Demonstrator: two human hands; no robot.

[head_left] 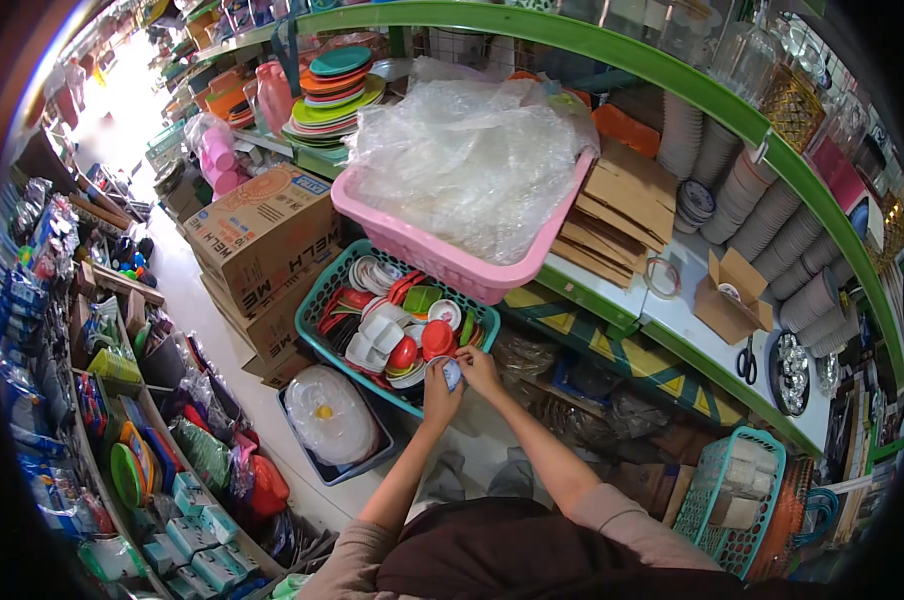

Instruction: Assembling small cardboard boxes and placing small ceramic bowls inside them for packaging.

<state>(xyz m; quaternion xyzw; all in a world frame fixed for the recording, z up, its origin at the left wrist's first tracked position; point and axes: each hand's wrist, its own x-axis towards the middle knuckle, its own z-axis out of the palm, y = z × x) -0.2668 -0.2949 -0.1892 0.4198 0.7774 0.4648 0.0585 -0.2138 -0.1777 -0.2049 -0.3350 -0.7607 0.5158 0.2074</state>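
Over the near edge of a teal plastic basket (pixel 319 338), my left hand (pixel 438 398) grips a small white bowl-like dish (pixel 452 375) with blue marking. My right hand (pixel 480 372) has its fingers closed at the far side of that same dish, seemingly pinching its rim. The basket below is heaped with small plastic tableware: a red cup (pixel 437 340), a white divided dish (pixel 380 333), a green piece (pixel 421 299) and several stacked white rings or lids (pixel 374 275). My fingers partly hide the dish, so its full shape does not show.
A pink basket (pixel 422 243) full of clear plastic wrap stands behind. Cardboard boxes (pixel 262 225) are stacked at left, above a lidded white container (pixel 332 415). At right, a shelf carries flat cardboard (pixel 622 195), scissors (pixel 746 361) and stacked bowls (pixel 807 300); another teal basket (pixel 712 490) is lower.
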